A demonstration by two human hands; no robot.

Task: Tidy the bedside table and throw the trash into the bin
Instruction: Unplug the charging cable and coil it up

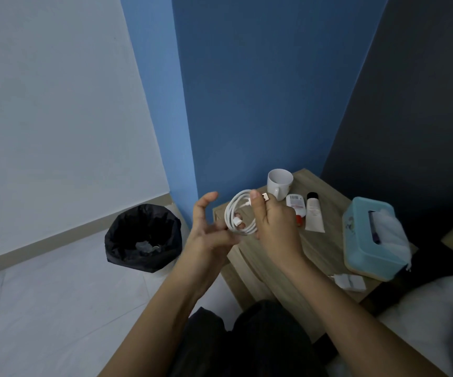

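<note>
A white charging cable (236, 210), wound into a coil, is held above the left edge of the wooden bedside table (326, 248). My right hand (274, 221) pinches the coil near its USB plug, thumb on top. My left hand (209, 229) supports the coil from below with its fingers through the loop, thumb raised and apart. On the table stand a white mug (279, 183), a small white bottle with a red cap (296, 206) and a white tube (313, 213) lying flat. A black-lined bin (143, 238) with some trash inside stands on the floor to the left.
A teal tissue box (369, 235) sits at the table's right side, with a white charger plug (349, 281) near the front edge. A bed with white bedding (437, 317) lies to the right. Blue wall behind, pale tiled floor (56, 308) on the left.
</note>
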